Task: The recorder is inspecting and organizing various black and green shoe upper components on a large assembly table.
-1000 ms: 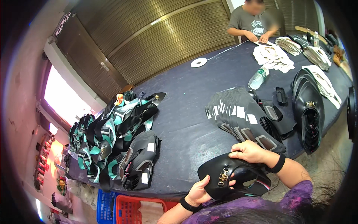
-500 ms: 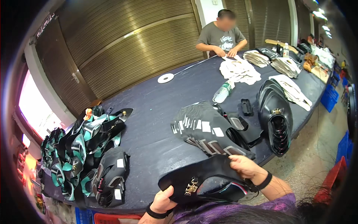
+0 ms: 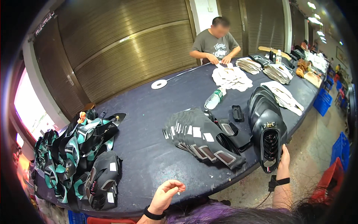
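Note:
A stack of black shoe uppers (image 3: 264,112) stands at the table's right edge; the top one bears a gold-coloured ornament and has a wide opening. My right hand (image 3: 284,159) is at the near right side of that top upper, gripping its edge, with part of the fingers hidden behind it. Over the table's front edge is my left hand (image 3: 168,194), its fingers loosely bent and thumb apart, with no upper in it. Left of the stack lies a fanned pile of dark grey upper pieces (image 3: 197,134) with white labels and mesh windows.
Teal and black uppers (image 3: 74,153) are heaped at the left, beside a smaller grey pile (image 3: 102,179). A plastic bottle (image 3: 215,98), a black case (image 3: 237,113), a white tape roll (image 3: 159,84) and white pieces (image 3: 233,78) lie farther back. A co-worker (image 3: 217,44) works across the table.
The ornamented upper has moved from between both hands onto the right-hand stack, carried by my right hand. My left hand has let go of it. The view has shifted slightly.

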